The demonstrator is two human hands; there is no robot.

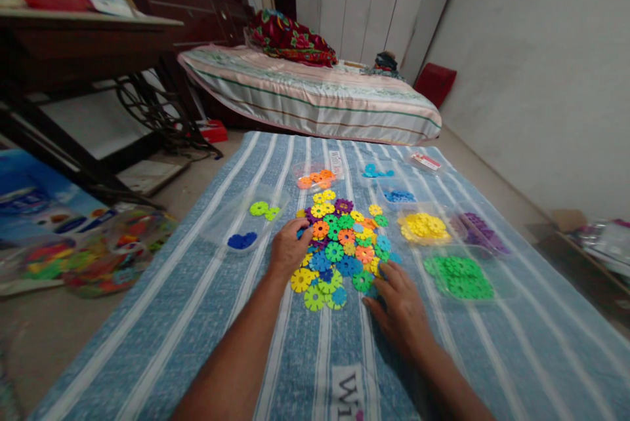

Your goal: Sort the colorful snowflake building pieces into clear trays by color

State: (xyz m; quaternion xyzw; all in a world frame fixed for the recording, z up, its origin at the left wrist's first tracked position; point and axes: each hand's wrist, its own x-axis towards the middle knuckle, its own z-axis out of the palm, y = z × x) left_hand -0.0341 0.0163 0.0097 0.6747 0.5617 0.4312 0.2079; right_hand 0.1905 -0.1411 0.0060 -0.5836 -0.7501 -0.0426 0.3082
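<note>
A mixed pile of flat, notched plastic flower discs [346,237] in many colours lies in the middle of the cloth-covered table. At its left edge, my left hand [287,247] pinches a blue flower disc [300,233] between thumb and fingers. My right hand [399,300] rests at the pile's lower right edge, thumb and fingers apart, its fingertips by blue and green discs. A clear container [216,221] left of the pile carries dark blue discs [242,240] and lime green discs [259,209]. To the right, yellow discs [424,227] and green discs [462,277] fill separate clear containers.
Purple discs [482,232], blue discs [399,196], light blue discs [377,171] and orange discs [317,178] sit in further clear containers. A striped blue cloth [197,316] covers the table. Beyond are a bed [315,96] and, at left, a sewing-machine table [88,40].
</note>
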